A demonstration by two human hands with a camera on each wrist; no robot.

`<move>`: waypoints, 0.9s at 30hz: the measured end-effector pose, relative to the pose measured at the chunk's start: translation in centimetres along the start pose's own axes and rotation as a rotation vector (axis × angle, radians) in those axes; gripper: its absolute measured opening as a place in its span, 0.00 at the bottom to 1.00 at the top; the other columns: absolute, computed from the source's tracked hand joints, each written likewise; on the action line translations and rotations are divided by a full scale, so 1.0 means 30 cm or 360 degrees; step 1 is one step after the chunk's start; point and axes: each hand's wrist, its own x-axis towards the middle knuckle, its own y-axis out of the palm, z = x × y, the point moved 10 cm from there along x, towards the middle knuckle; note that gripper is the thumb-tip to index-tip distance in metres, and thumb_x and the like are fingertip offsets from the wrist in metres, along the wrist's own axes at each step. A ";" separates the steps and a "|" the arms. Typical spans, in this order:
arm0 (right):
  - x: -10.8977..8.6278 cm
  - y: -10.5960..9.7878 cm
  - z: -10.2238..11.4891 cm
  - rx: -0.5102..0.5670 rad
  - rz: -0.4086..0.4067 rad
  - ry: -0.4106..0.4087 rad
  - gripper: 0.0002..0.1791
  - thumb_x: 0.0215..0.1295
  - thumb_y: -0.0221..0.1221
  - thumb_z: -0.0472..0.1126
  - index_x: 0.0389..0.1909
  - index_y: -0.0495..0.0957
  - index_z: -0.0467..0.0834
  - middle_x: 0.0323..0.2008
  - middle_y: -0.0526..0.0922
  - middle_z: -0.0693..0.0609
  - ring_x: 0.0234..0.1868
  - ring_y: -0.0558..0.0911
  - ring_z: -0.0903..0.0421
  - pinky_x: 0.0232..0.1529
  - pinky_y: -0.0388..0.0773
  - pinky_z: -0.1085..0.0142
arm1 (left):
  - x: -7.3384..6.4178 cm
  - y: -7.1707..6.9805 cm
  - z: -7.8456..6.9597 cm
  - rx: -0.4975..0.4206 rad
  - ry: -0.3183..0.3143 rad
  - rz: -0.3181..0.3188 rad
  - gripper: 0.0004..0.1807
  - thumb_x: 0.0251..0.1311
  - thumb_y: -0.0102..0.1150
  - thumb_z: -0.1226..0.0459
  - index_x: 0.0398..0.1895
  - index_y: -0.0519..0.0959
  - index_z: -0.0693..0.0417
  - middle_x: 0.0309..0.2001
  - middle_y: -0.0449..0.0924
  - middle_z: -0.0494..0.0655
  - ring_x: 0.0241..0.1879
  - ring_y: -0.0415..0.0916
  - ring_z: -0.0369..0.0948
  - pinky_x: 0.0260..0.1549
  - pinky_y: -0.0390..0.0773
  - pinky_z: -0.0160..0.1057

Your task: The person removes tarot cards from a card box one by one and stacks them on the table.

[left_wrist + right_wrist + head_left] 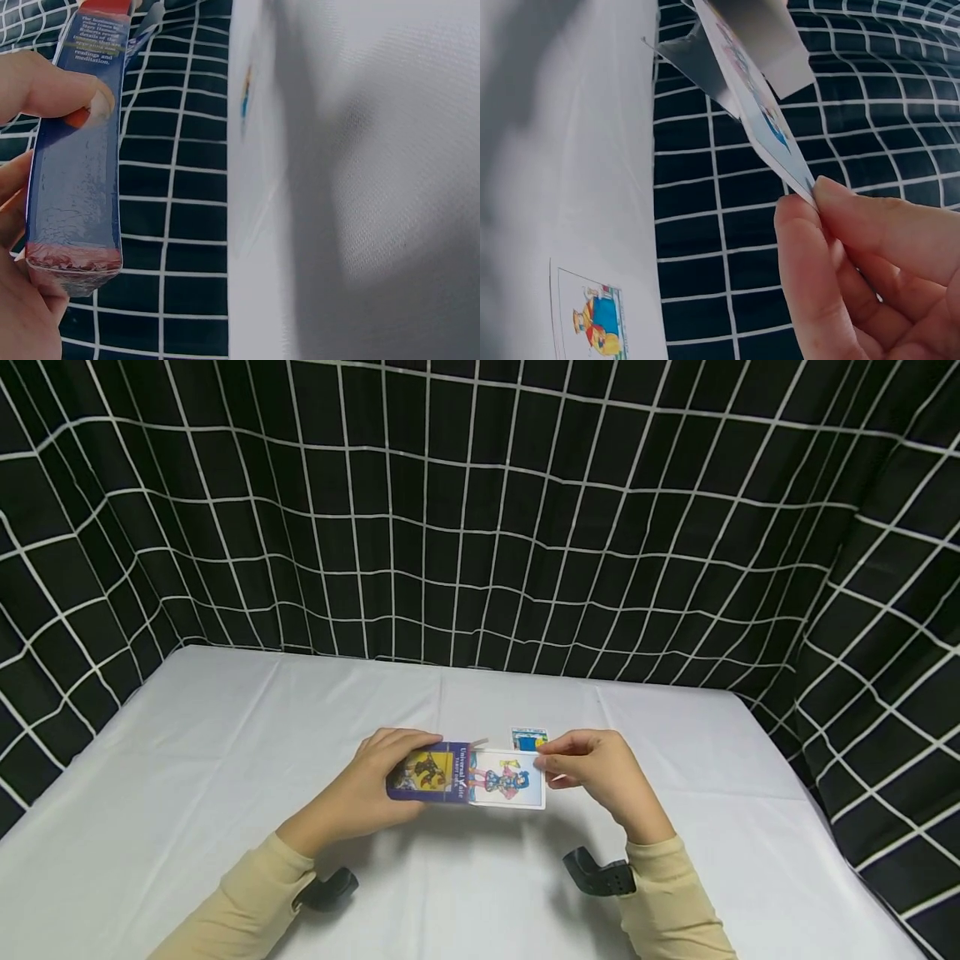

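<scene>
White tablecloth (247, 743) (creased) carries a card (527, 740).

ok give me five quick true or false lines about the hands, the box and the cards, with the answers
1. The left hand grips the tarot box. True.
2. The box is fully closed at both ends. False: a flap stands open at the end nearest the right hand.
3. The right hand pinches the edge of a picture card. True.
4. In the head view, only the back of that pinched card shows. False: its picture side shows, with a figure on it.
5. A second card lies on the white tablecloth. True.
</scene>
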 end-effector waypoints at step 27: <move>-0.002 -0.010 -0.030 -0.0077 0.0157 0.0101 0.18 0.60 0.65 0.33 0.48 0.81 0.25 0.33 0.89 0.45 0.27 0.85 0.61 0.35 0.85 0.65 | 0.000 0.010 0.009 0.0017 -0.0001 0.0025 0.41 0.42 0.73 0.65 0.67 0.72 0.48 0.64 0.75 0.45 0.62 0.66 0.44 0.64 0.62 0.53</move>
